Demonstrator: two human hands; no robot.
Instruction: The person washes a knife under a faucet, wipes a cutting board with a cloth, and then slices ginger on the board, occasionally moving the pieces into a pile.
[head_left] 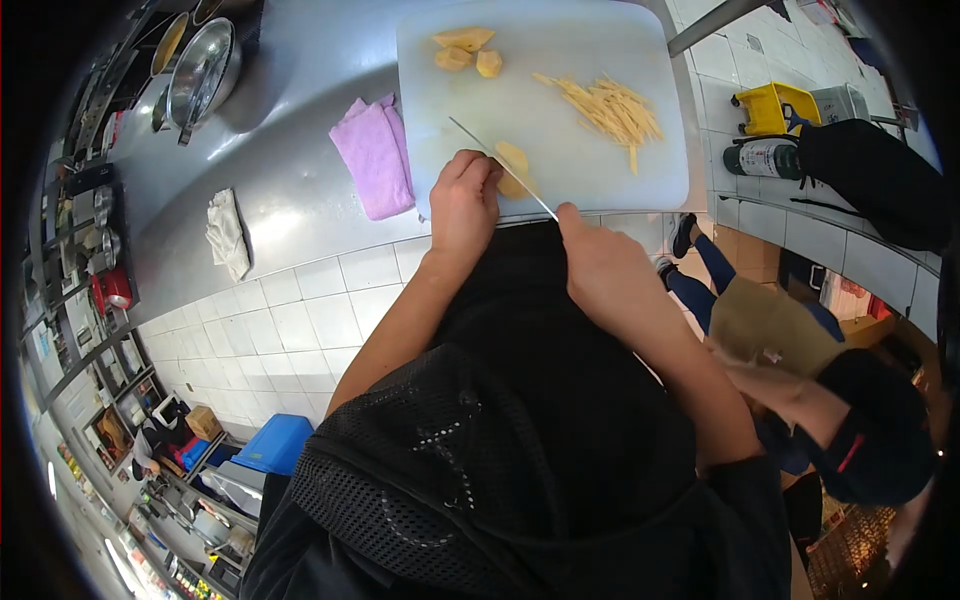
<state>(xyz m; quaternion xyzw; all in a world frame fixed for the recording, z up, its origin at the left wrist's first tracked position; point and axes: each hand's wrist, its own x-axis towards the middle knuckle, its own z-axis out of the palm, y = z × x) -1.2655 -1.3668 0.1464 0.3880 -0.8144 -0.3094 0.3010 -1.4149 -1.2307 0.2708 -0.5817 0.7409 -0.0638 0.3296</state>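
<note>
A white cutting board [545,110] lies on the steel counter in front of me. My right hand [605,255] grips a knife [510,172], its thin blade running slantwise toward the far left. Beside the blade, my left hand [465,195] is curled with its fingertips down on a peeled yellow root piece, mostly hidden under them; it looks like ginger. Flat yellow slices [514,160] show at the blade's right side. Farther back are several peeled chunks [463,42], and to the right a pile of thin yellow strips [610,108].
A folded purple cloth [373,158] touches the board's left side. Farther left are a white cloth [228,235] and a metal colander [203,72]. Another person [790,350] is close on my right. A yellow bucket [778,107] and a green canister [762,157] stand beyond the board's right edge.
</note>
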